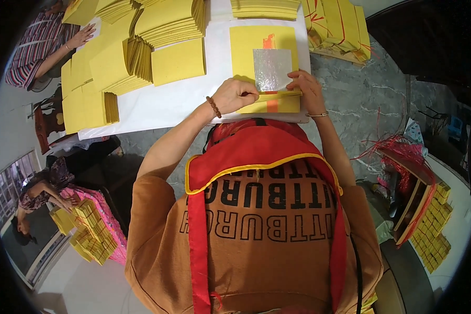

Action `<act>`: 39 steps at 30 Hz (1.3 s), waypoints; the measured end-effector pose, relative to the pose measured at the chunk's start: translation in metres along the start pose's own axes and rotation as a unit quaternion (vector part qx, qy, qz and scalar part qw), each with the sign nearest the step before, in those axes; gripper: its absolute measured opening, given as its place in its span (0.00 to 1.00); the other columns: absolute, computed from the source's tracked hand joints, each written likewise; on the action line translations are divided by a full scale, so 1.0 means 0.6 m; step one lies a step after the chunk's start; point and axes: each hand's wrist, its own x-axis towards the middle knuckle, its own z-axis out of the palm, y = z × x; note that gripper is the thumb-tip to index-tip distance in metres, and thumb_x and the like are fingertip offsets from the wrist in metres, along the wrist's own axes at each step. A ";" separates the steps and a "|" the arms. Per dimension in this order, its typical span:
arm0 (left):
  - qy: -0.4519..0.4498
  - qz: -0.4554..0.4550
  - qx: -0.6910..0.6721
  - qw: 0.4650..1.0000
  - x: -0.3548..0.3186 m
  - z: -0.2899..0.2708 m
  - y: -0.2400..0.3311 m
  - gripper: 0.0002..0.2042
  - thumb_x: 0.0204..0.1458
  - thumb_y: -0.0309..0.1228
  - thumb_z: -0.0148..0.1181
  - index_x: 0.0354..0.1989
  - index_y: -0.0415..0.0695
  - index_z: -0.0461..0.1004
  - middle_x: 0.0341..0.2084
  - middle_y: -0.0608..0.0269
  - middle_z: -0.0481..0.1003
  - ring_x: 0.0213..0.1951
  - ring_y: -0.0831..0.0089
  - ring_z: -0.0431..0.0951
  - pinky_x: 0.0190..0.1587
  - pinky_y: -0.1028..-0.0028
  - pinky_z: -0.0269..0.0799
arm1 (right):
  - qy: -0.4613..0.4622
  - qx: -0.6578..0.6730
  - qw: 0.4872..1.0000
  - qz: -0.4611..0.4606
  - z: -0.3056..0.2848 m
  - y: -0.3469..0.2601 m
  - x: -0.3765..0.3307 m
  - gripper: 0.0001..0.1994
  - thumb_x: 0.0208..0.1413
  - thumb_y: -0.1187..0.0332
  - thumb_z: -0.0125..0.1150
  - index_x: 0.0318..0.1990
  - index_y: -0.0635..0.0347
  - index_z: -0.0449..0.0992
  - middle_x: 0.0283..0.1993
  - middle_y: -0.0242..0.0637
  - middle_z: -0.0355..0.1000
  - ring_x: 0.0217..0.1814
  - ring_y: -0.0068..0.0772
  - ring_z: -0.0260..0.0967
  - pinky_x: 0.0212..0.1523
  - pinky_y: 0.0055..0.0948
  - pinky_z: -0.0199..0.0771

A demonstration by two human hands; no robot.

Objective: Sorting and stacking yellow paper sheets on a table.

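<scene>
Both hands work at the near edge of a small stack of yellow paper sheets (264, 52) lying on the white table (162, 102), with a square of silver foil (271, 69) sitting on the top sheet over an orange patch. The left hand (236, 95) is curled almost into a fist, its fingertips pressing at the foil's lower left corner, while the right hand (304, 88) pinches the lower right edge of the foil and sheet between thumb and fingers. The likeliest slip, as I judge it, is the foil creasing or tearing (it looks thin and crinkly), since two hands pulling at opposite corners could stretch it unevenly. It could also land crooked on the orange patch if one hand shifts first. The stack sits close to the table's near edge, so a firm drag toward the body might slide sheets off it. The larger yellow piles (167, 23) beyond stand well apart.
</scene>
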 end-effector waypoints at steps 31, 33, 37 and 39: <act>0.103 0.242 0.331 0.906 -0.082 -0.003 0.000 0.19 0.42 0.22 0.50 0.44 0.49 0.73 0.42 0.58 0.73 0.47 0.64 0.71 0.49 0.69 0.65 | -0.089 -0.289 0.937 -0.174 -0.026 -0.077 -0.042 0.13 0.47 0.63 0.59 0.43 0.43 0.75 0.56 0.30 0.65 0.62 0.37 0.58 0.58 0.40 0.50; 0.101 0.230 0.262 0.932 -0.084 0.001 -0.001 0.15 0.42 0.23 0.52 0.41 0.46 0.73 0.37 0.58 0.74 0.41 0.63 0.74 0.45 0.68 0.68 | -0.124 -0.236 0.953 -0.143 -0.026 -0.073 -0.049 0.13 0.46 0.64 0.59 0.43 0.43 0.75 0.54 0.28 0.67 0.60 0.35 0.60 0.56 0.39 0.51; 0.132 0.033 0.114 0.984 -0.066 0.003 -0.001 0.10 0.53 0.33 0.52 0.38 0.40 0.71 0.24 0.50 0.73 0.27 0.56 0.75 0.30 0.64 0.69 | -0.096 -0.130 0.986 -0.045 -0.010 -0.065 -0.042 0.13 0.48 0.65 0.60 0.43 0.52 0.74 0.41 0.33 0.74 0.48 0.35 0.69 0.50 0.33 0.56; 0.150 -0.031 0.070 0.986 -0.046 0.000 -0.002 0.12 0.54 0.36 0.51 0.38 0.40 0.71 0.21 0.50 0.73 0.25 0.55 0.74 0.28 0.64 0.68 | -0.064 -0.100 0.993 0.027 0.001 -0.065 -0.032 0.13 0.49 0.66 0.60 0.43 0.55 0.73 0.37 0.35 0.75 0.43 0.34 0.71 0.46 0.30 0.60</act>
